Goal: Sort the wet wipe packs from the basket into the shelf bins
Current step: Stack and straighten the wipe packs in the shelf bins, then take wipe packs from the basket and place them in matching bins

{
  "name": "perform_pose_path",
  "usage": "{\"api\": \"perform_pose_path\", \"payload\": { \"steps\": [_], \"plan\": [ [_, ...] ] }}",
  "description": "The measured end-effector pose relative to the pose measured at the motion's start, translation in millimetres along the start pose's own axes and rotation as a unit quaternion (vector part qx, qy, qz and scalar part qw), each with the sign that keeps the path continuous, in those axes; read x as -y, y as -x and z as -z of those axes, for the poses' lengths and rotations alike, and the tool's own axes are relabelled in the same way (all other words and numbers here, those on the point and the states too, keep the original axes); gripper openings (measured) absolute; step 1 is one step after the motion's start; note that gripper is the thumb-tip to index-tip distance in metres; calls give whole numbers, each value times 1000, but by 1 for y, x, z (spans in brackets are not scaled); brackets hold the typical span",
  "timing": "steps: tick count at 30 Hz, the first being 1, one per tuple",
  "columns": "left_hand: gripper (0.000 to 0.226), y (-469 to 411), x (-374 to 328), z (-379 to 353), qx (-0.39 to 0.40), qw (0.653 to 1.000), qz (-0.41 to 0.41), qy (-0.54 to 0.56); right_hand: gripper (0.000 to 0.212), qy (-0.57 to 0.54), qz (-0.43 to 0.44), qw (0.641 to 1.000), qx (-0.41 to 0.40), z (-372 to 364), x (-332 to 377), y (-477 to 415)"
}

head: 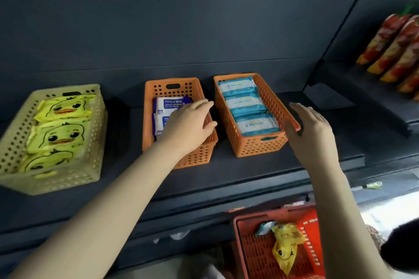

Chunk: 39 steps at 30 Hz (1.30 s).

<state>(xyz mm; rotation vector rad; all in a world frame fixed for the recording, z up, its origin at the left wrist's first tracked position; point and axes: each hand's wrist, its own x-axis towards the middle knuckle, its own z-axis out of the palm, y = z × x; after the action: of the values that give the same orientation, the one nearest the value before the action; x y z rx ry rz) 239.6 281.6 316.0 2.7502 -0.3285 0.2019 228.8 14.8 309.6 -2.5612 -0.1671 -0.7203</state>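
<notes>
Packs fill three shelf bins: yellow duck packs (61, 133) in the cream bin (95, 142) at nine o'clock, blue-and-white packs (169, 104) in the middle orange bin (172, 87), teal packs (247, 106) in the right orange bin (258, 145). The left hand (188, 124) reaches palm-down over the middle orange bin, fingers loosely straight. The right hand (313, 129) — fingers straight, holding nothing — is just beside the right orange bin's three-o'clock rim. The red basket (256, 253) at five o'clock holds a loose duck pack (286, 244) and a loose teal pack (264, 227).

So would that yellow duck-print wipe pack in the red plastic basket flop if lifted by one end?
Probably: the yellow duck-print wipe pack looks crumpled, so likely soft. Its glossy film may be slippery. Lying flat in the red plastic basket, it shouldn't roll.
</notes>
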Motion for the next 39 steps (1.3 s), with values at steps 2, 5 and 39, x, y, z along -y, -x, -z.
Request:
{"api": "perform_pose_path", "payload": {
  "steps": [2,5,39],
  "plan": [
    [47,47,-5,5,-49,998,-15,31,43,7,-29,1000,-7,15,8,47],
    [38,116,-11,0,-84,993,-33,81,36,11,-85,996,0,31,24,126],
    [40,155,-162,-499,331,861,320,216,43,-33,-430,811,395,-113,-359,328]
  ]
}}
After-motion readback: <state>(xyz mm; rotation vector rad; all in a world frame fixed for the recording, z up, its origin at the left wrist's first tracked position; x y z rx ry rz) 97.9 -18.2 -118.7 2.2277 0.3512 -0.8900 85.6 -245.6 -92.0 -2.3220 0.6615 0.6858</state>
